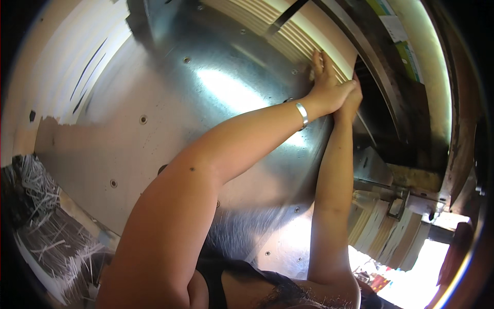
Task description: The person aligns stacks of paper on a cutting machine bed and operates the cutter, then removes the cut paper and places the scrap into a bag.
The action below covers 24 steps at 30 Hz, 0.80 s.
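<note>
- Your left hand (pixel 325 82) lies flat, fingers together, palm down on the paper stack (pixel 309 38) at the far side of the steel table (pixel 154 129). It presses on the stack and grips nothing.
- Your right hand (pixel 352 98) is tucked just behind the left, against the stack's near right edge. I can't tell whether its fingers are curled or flat, because the left hand covers them.
- The stack sits against the machine's dark guard (pixel 381 67), sheet edges facing you.
- My read on handling: it's a thick ream, so heavy as a block but loose sheet to sheet. The top sheets will slide and fan if you push from above only.
- Take it at the side edges, low down, and square it with flat palms. Watch for paper cuts.
- Shredded trim (pixel 41 216) is piled at lower left, well apart.
</note>
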Motion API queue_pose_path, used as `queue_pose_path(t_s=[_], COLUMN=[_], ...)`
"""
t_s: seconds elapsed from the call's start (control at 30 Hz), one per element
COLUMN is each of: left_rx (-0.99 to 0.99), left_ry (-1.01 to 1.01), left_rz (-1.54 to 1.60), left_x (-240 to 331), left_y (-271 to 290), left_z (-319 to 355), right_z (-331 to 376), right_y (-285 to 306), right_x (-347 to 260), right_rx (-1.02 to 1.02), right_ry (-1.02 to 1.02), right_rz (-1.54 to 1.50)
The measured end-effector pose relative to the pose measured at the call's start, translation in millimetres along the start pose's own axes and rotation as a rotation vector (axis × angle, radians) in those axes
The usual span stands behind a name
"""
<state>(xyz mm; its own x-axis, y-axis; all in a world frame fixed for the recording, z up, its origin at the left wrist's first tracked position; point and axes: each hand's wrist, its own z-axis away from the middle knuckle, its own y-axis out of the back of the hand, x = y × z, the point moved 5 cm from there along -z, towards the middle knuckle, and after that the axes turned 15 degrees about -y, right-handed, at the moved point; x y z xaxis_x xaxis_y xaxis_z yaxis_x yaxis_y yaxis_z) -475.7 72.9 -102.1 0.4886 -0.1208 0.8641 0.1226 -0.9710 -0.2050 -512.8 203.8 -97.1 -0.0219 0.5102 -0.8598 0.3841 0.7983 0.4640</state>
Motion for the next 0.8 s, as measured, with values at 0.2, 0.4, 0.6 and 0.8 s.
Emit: queue_pose_path(t_s=[0.2, 0.4, 0.6, 0.8], left_rx=[0.024, 0.020, -0.028, -0.066], left_ry=[-0.036, 0.027, 0.051, 0.054], left_rz=[0.097, 0.206, 0.103, 0.100], left_x=[-9.9, -3.1, 1.0, 4.2], left_y=[4.9, 4.1, 15.8, 3.9], left_z=[-4.3, 1.6, 1.7, -1.1], right_z=[1.2, -2.7, 3.4, 5.1], right_y=[-13.1, -8.6, -15.4, -1.6], right_x=[-8.2, 9.6, 0.5, -1.1], right_rx=[0.068, 0.025, 0.080, 0.057], right_ry=[-0.031, -0.041, -0.050, -0.012], right_rz=[0.294, 0.052, 0.114, 0.092])
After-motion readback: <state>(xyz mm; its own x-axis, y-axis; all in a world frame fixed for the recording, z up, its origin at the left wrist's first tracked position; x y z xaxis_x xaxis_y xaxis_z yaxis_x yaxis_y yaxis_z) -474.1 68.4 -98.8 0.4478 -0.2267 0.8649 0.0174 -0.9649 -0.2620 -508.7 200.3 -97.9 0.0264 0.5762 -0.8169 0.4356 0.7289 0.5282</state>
